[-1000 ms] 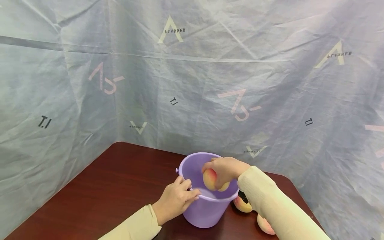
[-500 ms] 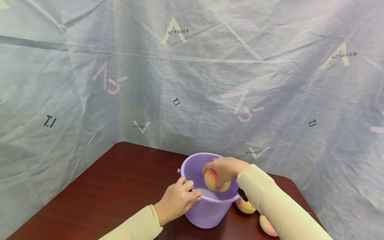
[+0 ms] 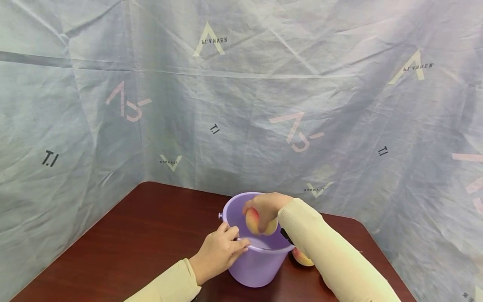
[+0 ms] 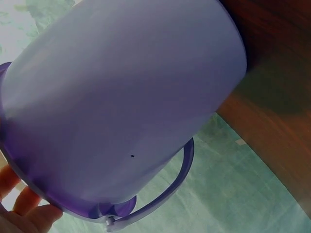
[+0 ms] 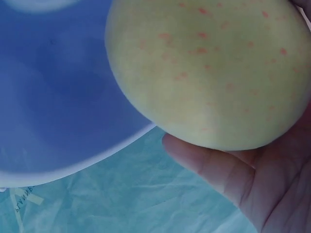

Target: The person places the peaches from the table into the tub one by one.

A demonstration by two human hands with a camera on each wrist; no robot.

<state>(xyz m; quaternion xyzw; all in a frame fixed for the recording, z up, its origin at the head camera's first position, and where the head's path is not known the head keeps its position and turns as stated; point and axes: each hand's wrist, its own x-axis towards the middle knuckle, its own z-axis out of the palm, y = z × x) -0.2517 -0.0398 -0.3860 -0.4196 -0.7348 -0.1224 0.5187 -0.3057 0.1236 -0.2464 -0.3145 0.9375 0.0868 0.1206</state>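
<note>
A purple bucket (image 3: pixel 258 266) stands upright on the table. My left hand (image 3: pixel 218 253) grips its near-left rim, and the left wrist view shows the fingertips (image 4: pixel 46 216) pinching that rim. My right hand (image 3: pixel 267 206) holds a yellow peach with a red blush (image 3: pixel 252 221) at the bucket's mouth. Close up in the right wrist view, the peach (image 5: pixel 209 73) has small red specks and the hand curls round its side. Another peach (image 3: pixel 302 258) lies on the table right of the bucket, partly hidden by the right sleeve. The bucket's floor is mostly out of sight.
The bucket's curved handle (image 4: pixel 184 167) hangs down its side in the left wrist view. The dark red-brown table (image 3: pixel 151 235) has rounded far corners. Wrinkled grey printed sheeting (image 3: pixel 241 105) hangs behind and beside it.
My right hand has moved a little left and up over the bucket with the peach. Its sleeve now covers a peach seen earlier at the lower right. The left hand keeps its grip.
</note>
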